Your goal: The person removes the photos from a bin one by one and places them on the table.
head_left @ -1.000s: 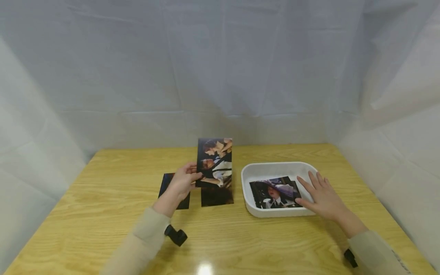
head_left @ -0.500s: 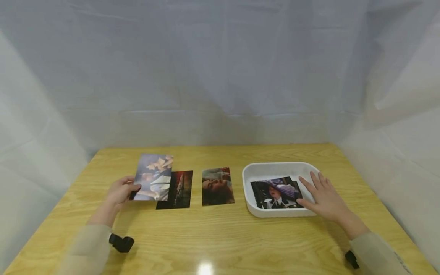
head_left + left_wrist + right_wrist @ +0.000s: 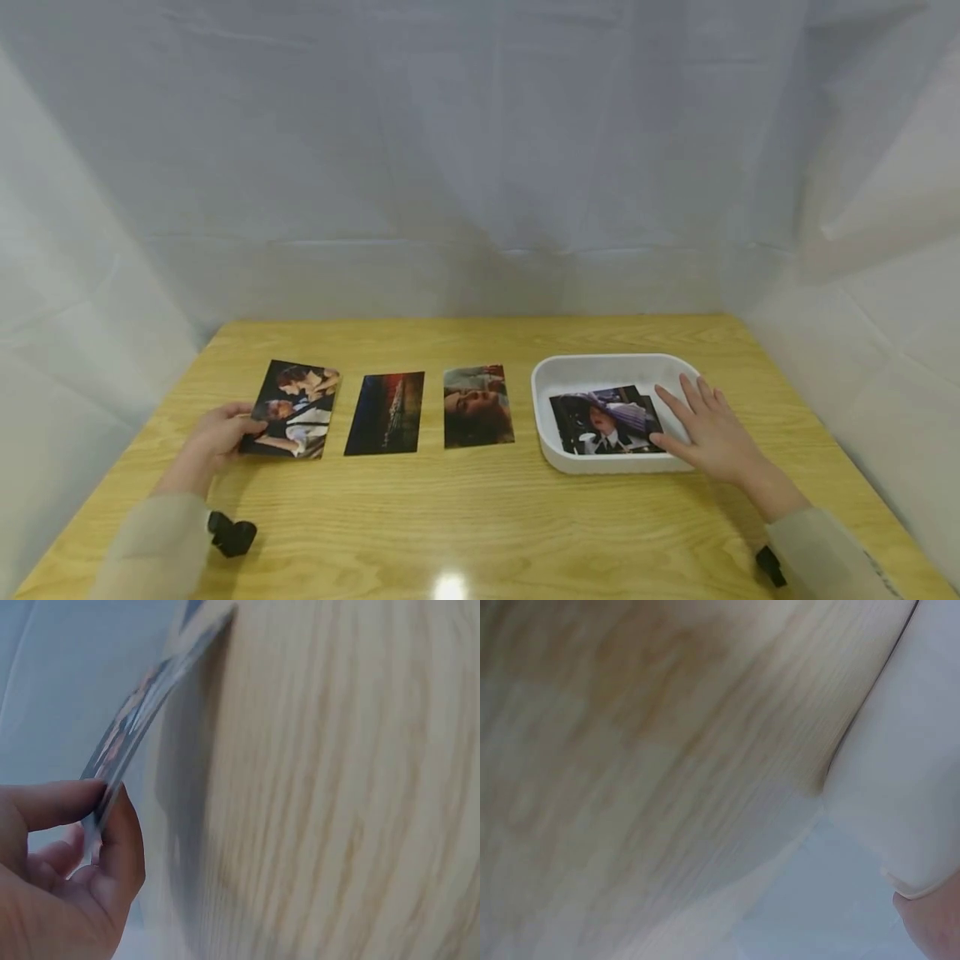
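Left hand pinches photo edge, 9 o'clock on desk. Right hand spread flat on white tray rim, 3 o'clock.

Probably a recording booth: white sheeting encloses wooden table.
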Action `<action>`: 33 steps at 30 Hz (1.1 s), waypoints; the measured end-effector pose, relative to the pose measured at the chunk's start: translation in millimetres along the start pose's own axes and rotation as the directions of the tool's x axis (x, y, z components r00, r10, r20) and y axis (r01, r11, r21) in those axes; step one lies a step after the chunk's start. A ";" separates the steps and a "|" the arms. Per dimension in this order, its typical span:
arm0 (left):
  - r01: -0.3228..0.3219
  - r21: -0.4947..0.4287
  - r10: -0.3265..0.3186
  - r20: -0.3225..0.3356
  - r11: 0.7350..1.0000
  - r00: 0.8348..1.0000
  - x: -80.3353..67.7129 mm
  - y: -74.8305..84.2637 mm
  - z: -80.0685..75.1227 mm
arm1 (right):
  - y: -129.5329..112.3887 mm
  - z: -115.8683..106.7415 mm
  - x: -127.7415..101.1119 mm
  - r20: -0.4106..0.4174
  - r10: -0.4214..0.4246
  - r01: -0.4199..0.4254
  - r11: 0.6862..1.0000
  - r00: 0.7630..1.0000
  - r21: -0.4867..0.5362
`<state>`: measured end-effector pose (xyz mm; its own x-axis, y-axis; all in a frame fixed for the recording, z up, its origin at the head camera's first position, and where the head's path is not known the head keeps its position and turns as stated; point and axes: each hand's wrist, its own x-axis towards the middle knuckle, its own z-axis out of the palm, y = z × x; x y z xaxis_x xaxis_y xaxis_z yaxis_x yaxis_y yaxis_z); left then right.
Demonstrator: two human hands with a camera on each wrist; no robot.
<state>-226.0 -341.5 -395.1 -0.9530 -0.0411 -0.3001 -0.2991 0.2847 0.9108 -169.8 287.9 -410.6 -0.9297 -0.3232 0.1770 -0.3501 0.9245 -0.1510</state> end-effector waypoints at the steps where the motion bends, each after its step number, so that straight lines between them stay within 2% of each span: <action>1: -0.010 0.087 0.012 -0.025 0.996 1.000 1.0 -0.4 0.9 | 0.3 0.3 0.0 -0.001 -0.002 0.002 1.000 1.000 0.002; 2: -0.017 0.188 0.027 -0.052 0.982 0.998 2.0 -0.7 1.9 | 0.6 0.6 0.1 -0.001 -0.002 0.002 1.000 1.000 0.005; 4: -0.027 0.364 0.065 -0.093 0.931 0.994 3.3 -0.3 4.0 | 1.3 1.4 0.3 -0.001 -0.003 0.003 1.000 1.000 0.010; 6: -0.030 0.471 0.092 -0.110 0.882 0.990 3.8 1.1 6.1 | 2.0 2.2 0.5 0.003 -0.002 0.002 1.000 1.000 0.013; 10: -0.066 0.590 0.147 -0.090 0.804 0.985 2.3 3.8 9.8 | 2.5 3.0 0.4 0.015 0.000 -0.001 1.000 1.000 0.018; 15: -0.099 0.670 0.188 -0.061 0.736 0.980 1.5 4.3 12.5 | 1.8 3.4 0.9 0.020 0.001 -0.001 1.000 1.000 0.021; 18: -0.083 0.681 0.179 -0.072 0.728 0.981 1.7 3.8 13.5 | 1.4 3.0 1.1 0.015 -0.001 0.000 1.000 1.000 0.023; 22: -0.052 0.667 0.145 -0.085 0.743 0.986 1.9 3.5 15.1 | 1.3 2.1 1.2 0.013 -0.003 0.002 1.000 1.000 0.022; 27: -0.041 0.662 0.128 -0.083 0.748 0.988 4.4 5.0 15.7 | 2.0 1.3 1.0 0.013 -0.002 0.002 1.000 1.000 0.022; 31: -0.041 0.669 0.115 -0.067 0.742 0.991 6.9 6.4 14.3 | 2.0 1.5 0.7 -0.004 -0.006 0.006 1.000 1.000 0.016; 33: -0.041 0.682 0.109 -0.058 0.730 0.992 6.9 7.3 13.4 | 1.2 1.3 0.3 -0.010 -0.008 0.008 1.000 1.000 0.019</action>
<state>-234.0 -327.0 -394.3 -0.9812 -0.0648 -0.1820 -0.1468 0.8626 0.4841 -170.7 288.6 -412.0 -0.9257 -0.3283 0.1876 -0.3596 0.9178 -0.1683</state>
